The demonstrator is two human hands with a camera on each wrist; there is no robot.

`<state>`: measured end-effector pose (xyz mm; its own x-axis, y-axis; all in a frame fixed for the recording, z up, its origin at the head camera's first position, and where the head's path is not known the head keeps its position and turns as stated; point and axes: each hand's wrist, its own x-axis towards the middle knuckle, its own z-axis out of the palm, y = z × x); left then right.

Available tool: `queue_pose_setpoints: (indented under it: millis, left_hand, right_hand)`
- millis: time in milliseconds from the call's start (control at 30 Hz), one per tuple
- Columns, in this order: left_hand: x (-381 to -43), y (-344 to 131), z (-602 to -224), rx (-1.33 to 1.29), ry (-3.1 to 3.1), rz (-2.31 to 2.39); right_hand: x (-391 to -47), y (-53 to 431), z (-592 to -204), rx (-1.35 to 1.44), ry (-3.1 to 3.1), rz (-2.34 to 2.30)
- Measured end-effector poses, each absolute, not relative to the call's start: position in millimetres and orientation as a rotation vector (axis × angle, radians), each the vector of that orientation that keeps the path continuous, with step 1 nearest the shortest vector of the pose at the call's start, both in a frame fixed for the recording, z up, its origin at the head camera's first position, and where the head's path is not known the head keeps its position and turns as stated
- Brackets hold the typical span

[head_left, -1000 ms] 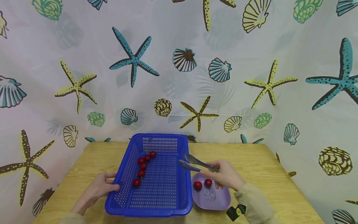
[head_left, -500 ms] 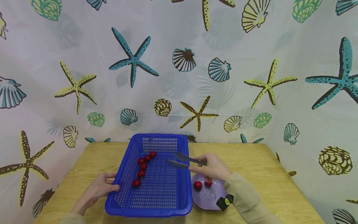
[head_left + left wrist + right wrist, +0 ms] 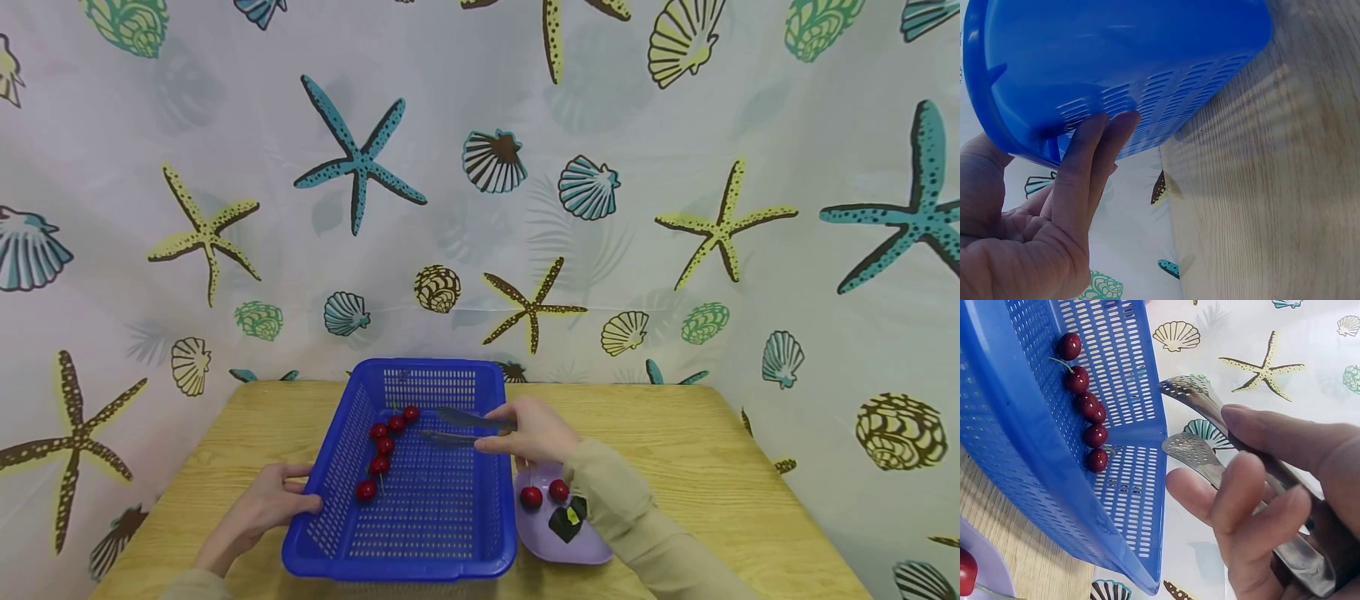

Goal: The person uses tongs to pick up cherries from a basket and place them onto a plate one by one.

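Observation:
My left hand (image 3: 272,502) grips the left rim of a blue plastic basket (image 3: 412,569). In the left wrist view, fingers (image 3: 1079,169) lie along its slotted outer wall, while the thumb is partly hidden by the rim. My right hand (image 3: 534,432) holds metal tongs (image 3: 1200,456) with perforated tips. Both tips are apart with nothing between them, over the basket's right half. Several red cherries (image 3: 382,444) lie in a row along the basket's left side. To the right, below the right forearm, a lilac plate (image 3: 551,546) bears two more cherries (image 3: 531,498).
The basket and plate stand side by side on a wooden table (image 3: 675,433). A curtain (image 3: 465,233) printed with starfish and shells surrounds the table at the back and sides. A black strap piece (image 3: 566,518) hangs from the right wrist over the plate.
My right hand has moved left with the tongs, from above the plate and the basket's right rim to inside the basket's outline. The left hand and the cherries have stayed put.

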<state>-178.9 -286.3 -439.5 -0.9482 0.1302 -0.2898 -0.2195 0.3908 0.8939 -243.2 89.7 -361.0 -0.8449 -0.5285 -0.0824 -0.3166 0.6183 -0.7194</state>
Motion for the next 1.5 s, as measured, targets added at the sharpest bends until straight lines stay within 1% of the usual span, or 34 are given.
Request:
queue_pose_setpoints:
  millis: [233,467,867,1200,1500]
  left_hand:
    - [-178.4,-286.7,-438.5,-0.068,2.343,1.572]
    - [-178.4,-287.7,-438.5,-0.043,2.340,1.573]
    - [-178.1,-287.7,-438.3,-0.040,2.321,1.591]
    - [-178.1,-288.2,-439.3,-0.046,2.318,1.589]
    - [-179.6,-285.2,-439.0,-0.117,2.341,1.580]
  right_hand:
    - [-254.3,70.3,-360.9,-0.765,2.567,-0.951]
    - [-261.7,53.0,-361.9,-0.721,2.596,-0.894]
    - [-269.3,26.0,-367.9,-0.765,2.552,-0.809]
    - [-272.0,5.9,-371.0,-0.869,2.595,-0.593]
    - [-275.0,-15.3,-373.0,-0.945,2.643,-0.382]
